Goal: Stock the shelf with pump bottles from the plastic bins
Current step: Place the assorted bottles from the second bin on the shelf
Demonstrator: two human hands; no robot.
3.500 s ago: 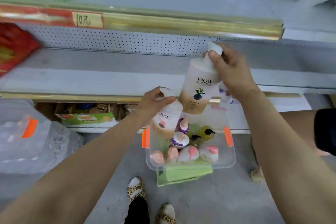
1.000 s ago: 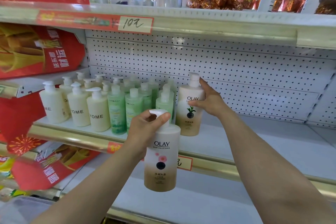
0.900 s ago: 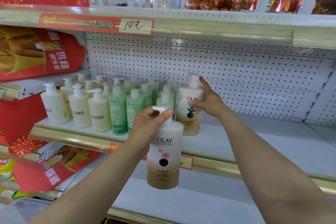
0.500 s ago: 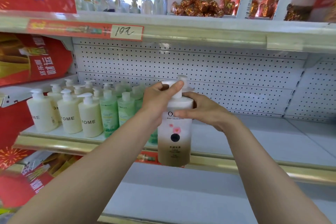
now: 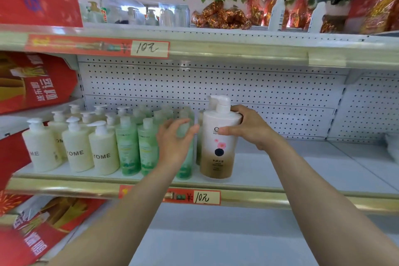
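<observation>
A white-and-tan pump bottle with a pink flower label (image 5: 218, 149) stands upright at the front of the middle shelf (image 5: 302, 170), right of the green bottles (image 5: 129, 149). My right hand (image 5: 248, 128) grips its shoulder from the right, thumb across the front. My left hand (image 5: 174, 140) is just left of the bottle, fingers spread, holding nothing and blurred by motion. Another tan bottle behind it is mostly hidden. The plastic bins are out of view.
Cream pump bottles (image 5: 73, 147) fill the shelf's left end. A perforated white back panel (image 5: 237, 88) rises behind. The upper shelf (image 5: 216, 49) carries spray bottles and gold-wrapped goods. Red bags (image 5: 32, 84) hang at left. The shelf right of the bottle is bare white.
The bottle went from my left hand onto the shelf's front, in front of the bottle set there earlier. My left hand let go of its pump; my right hand now holds it.
</observation>
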